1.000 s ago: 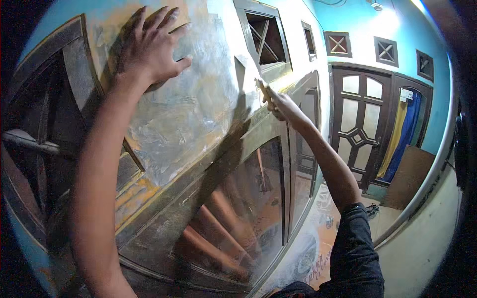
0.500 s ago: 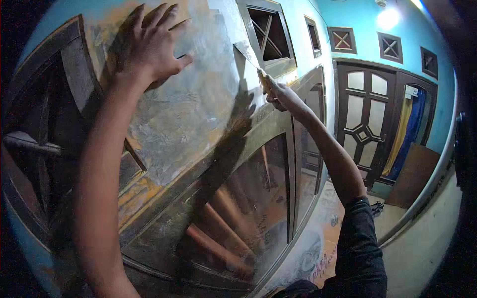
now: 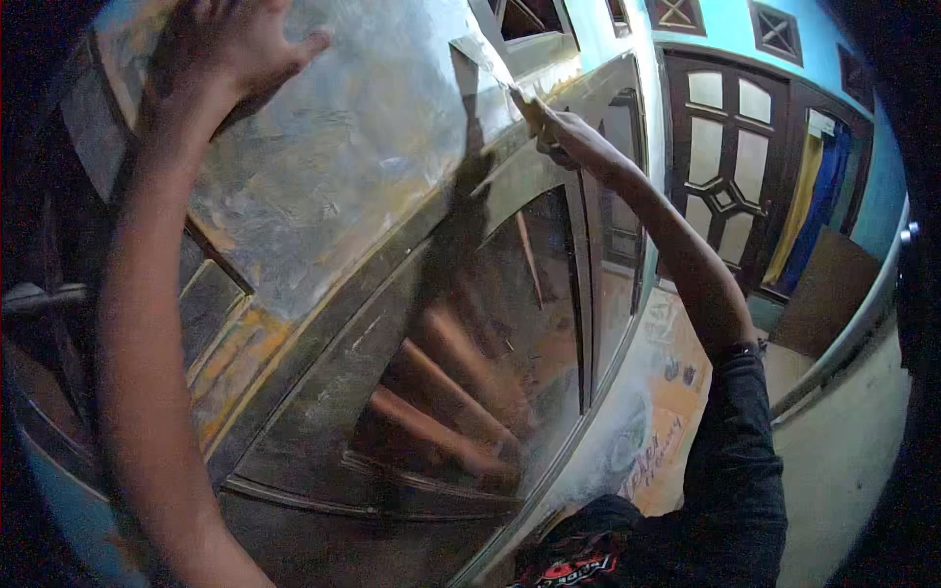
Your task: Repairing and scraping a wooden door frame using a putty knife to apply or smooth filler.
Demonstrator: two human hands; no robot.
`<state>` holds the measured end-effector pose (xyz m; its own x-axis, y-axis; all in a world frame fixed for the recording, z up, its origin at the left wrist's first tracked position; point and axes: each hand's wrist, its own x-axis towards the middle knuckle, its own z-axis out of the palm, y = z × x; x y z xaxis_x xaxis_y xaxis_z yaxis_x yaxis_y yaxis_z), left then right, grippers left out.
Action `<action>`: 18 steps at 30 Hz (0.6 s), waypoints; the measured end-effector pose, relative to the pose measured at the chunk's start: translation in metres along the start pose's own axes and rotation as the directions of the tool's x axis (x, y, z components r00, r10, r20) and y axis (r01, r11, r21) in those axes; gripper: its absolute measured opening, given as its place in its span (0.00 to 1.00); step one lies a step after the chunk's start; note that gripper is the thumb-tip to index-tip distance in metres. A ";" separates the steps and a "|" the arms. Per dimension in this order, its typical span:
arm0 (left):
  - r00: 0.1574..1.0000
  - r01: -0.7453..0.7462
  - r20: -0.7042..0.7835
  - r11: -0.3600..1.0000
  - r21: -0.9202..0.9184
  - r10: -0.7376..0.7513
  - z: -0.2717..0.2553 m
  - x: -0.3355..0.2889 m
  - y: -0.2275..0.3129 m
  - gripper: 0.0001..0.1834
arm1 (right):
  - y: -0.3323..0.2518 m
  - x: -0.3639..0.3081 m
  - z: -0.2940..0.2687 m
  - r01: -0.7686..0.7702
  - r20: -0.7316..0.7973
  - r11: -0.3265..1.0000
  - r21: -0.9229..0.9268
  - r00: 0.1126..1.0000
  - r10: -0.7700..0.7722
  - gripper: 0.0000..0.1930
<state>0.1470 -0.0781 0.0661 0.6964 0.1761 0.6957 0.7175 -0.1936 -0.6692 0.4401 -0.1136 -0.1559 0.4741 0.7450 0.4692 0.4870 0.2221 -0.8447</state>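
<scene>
My left hand (image 3: 233, 47) lies flat with spread fingers against the patchy grey plastered wall (image 3: 338, 162); its fingertips are partly cut off by the upper edge of the view. Up and to the right, my right hand (image 3: 576, 142) is closed round the handle of a putty knife (image 3: 482, 61). The knife's wide, flat blade points up and left and appears to rest on the pale wall just left of a small dark window frame (image 3: 537, 54). A long shadow of the hand and tool falls down the wall.
Below the plaster runs a dark wooden frame with a glass pane (image 3: 470, 363), spattered and reflecting. Another dark frame (image 3: 216, 323) stands at left. Beyond my right arm are a panelled door (image 3: 723, 157), blue and yellow curtains (image 3: 818, 196) and a leaning brown board (image 3: 828, 294).
The view has tipped downward, so both hands sit higher in the picture. Against the window, the putty knife has slid slightly lower on the wall. My left hand stays spread on the plaster.
</scene>
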 end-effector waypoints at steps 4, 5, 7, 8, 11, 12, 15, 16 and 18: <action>0.997 0.032 -0.074 0.999 0.010 -0.031 0.014 0.007 0.000 0.38 | -0.030 0.015 0.003 0.063 -0.009 0.998 -0.014 0.998 -0.063 0.29; 0.995 0.041 -0.096 0.999 -0.009 -0.041 0.013 0.006 0.003 0.38 | -0.014 0.014 -0.003 0.055 0.057 0.998 0.004 0.997 -0.055 0.29; 0.991 0.069 -0.117 0.997 -0.029 -0.072 0.014 0.002 -0.002 0.38 | -0.003 -0.002 0.006 -0.001 0.119 1.000 0.004 0.993 0.001 0.29; 0.991 0.088 -0.105 0.996 -0.001 -0.087 0.020 0.000 -0.009 0.38 | 0.016 -0.004 0.026 0.020 0.047 0.996 0.083 0.999 -0.024 0.28; 0.989 -0.021 -0.147 0.998 -0.053 0.013 0.026 0.005 -0.011 0.39 | 0.042 -0.017 0.015 -0.034 0.135 0.990 0.137 0.991 0.015 0.29; 0.986 -0.017 -0.168 0.996 -0.084 0.002 0.027 0.004 -0.011 0.39 | 0.035 -0.019 0.018 -0.070 0.119 0.975 0.213 0.992 0.045 0.28; 0.989 -0.013 -0.145 0.998 -0.054 0.005 0.026 0.003 -0.010 0.39 | 0.001 0.001 0.013 -0.018 -0.017 0.986 0.167 1.000 0.021 0.30; 0.991 -0.006 -0.133 0.999 -0.037 0.001 0.024 0.003 -0.013 0.39 | -0.014 0.012 0.006 0.046 -0.009 0.999 0.014 0.999 -0.045 0.31; 0.993 0.001 -0.122 1.000 -0.022 -0.004 0.028 0.006 -0.013 0.39 | -0.038 0.024 0.007 0.073 -0.008 0.994 0.082 0.997 -0.073 0.30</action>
<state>0.1422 -0.0473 0.0712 0.6863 0.0580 0.7250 0.7178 -0.2149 -0.6623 0.4276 -0.0995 -0.1143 0.4434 0.7217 0.5315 0.4589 0.3266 -0.8263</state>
